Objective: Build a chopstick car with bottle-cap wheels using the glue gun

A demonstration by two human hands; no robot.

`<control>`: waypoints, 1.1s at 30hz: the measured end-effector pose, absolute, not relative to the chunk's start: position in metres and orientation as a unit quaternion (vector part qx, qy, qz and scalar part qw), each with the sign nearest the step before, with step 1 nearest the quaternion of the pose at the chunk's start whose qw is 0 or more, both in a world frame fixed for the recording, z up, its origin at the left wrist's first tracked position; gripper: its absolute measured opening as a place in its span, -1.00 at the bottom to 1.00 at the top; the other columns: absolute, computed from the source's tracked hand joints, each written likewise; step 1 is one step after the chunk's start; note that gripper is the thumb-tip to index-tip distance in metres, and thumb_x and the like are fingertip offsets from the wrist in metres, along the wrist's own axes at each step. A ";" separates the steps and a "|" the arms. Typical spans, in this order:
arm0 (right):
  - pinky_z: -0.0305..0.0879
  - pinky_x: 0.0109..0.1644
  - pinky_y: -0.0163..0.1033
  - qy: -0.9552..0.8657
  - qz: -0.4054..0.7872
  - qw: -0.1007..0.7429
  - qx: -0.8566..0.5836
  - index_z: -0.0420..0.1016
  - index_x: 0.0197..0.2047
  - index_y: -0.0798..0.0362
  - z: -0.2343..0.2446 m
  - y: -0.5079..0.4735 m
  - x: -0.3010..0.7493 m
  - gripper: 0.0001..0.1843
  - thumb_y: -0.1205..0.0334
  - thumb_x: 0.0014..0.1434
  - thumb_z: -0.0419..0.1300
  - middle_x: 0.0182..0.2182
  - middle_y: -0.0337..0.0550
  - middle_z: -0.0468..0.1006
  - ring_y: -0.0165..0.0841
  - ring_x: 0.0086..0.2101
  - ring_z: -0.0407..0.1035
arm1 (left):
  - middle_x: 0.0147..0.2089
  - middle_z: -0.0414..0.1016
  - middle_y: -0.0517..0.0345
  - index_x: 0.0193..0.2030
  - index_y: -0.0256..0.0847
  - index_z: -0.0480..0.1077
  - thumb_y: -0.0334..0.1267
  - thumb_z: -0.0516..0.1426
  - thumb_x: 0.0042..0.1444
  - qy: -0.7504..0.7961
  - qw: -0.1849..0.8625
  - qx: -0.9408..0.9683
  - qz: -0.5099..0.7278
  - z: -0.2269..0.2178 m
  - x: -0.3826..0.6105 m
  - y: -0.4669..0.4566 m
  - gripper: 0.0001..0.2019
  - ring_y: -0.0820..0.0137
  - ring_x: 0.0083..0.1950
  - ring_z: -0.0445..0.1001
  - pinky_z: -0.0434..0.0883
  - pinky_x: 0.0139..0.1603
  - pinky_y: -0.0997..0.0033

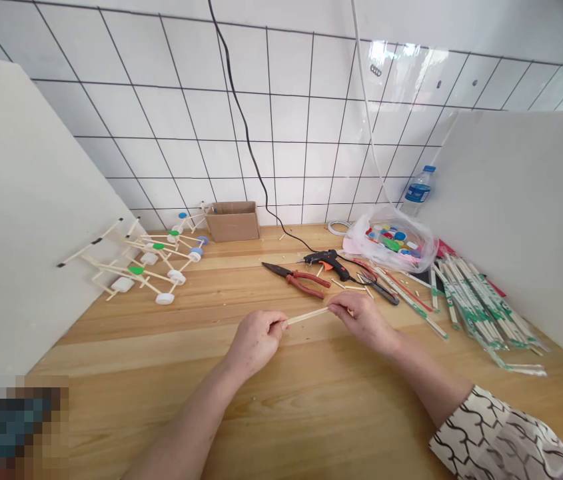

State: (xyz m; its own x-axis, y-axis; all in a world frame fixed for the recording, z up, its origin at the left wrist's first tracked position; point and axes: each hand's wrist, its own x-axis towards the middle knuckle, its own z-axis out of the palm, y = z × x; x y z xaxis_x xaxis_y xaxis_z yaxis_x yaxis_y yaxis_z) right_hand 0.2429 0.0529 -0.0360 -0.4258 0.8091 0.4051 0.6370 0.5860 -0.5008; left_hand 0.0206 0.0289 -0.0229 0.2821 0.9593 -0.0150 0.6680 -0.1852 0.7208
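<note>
Both hands hold one thin wooden stick [307,315] just above the wooden table [281,400]. My left hand [255,341] pinches its left end with closed fingers. My right hand [364,320] is closed around its right end. Just beyond the hands lie red-handled pliers [297,278] and a black glue gun [330,262] with an orange trigger.
Stick-and-bottle-cap frames [147,267] stand at the left. A cardboard box [232,221] sits by the tiled wall. A plastic bag of coloured caps [392,240], a water bottle [418,189] and wrapped chopsticks [476,303] lie at the right. White panels flank both sides.
</note>
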 end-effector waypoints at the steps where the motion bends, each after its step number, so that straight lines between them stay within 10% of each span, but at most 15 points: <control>1: 0.21 -0.33 -0.29 -0.837 0.136 0.308 -0.431 0.45 -0.44 0.11 -0.035 0.053 0.244 -0.78 0.31 0.18 0.05 -0.50 -0.10 0.49 -0.36 -0.43 0.34 | -0.63 0.13 0.27 -0.64 -0.22 0.23 -0.31 -0.05 0.03 0.552 0.317 0.737 0.227 -0.024 0.020 0.029 -0.76 0.46 -0.55 0.12 0.04 -0.52 0.51; 19: 0.13 -0.37 -0.30 -0.857 0.118 0.301 -0.402 0.44 -0.45 0.12 -0.039 0.027 0.223 -0.76 0.31 0.19 0.01 -0.55 -0.12 0.44 -0.39 -0.48 0.26 | -0.56 0.27 0.22 -0.54 -0.23 0.33 -0.27 -0.08 0.13 0.475 0.345 0.773 0.240 -0.028 0.036 0.017 -0.71 0.44 -0.46 0.25 0.16 -0.41 0.52; 27: 0.11 -0.50 -0.38 -0.533 0.646 0.365 -0.407 0.47 -0.46 0.16 -0.035 0.030 0.222 -0.63 -0.02 0.08 0.14 -0.59 -0.19 0.45 -0.50 -0.58 0.25 | -0.61 0.10 0.30 -0.61 -0.22 0.17 -0.21 -0.08 0.12 0.485 0.399 0.736 0.253 -0.018 0.033 0.015 -0.70 0.50 -0.55 0.10 0.05 -0.51 0.52; 33: 0.14 -0.51 -0.42 -0.360 0.807 0.369 -0.287 0.51 -0.27 0.19 -0.036 0.029 0.220 -0.73 0.13 0.06 0.23 -0.54 -0.17 0.50 -0.52 -0.56 0.32 | -0.63 0.07 0.32 -0.61 -0.22 0.16 -0.19 -0.06 0.10 0.486 0.430 0.718 0.252 -0.015 0.030 0.016 -0.70 0.51 -0.56 0.05 0.02 -0.53 0.52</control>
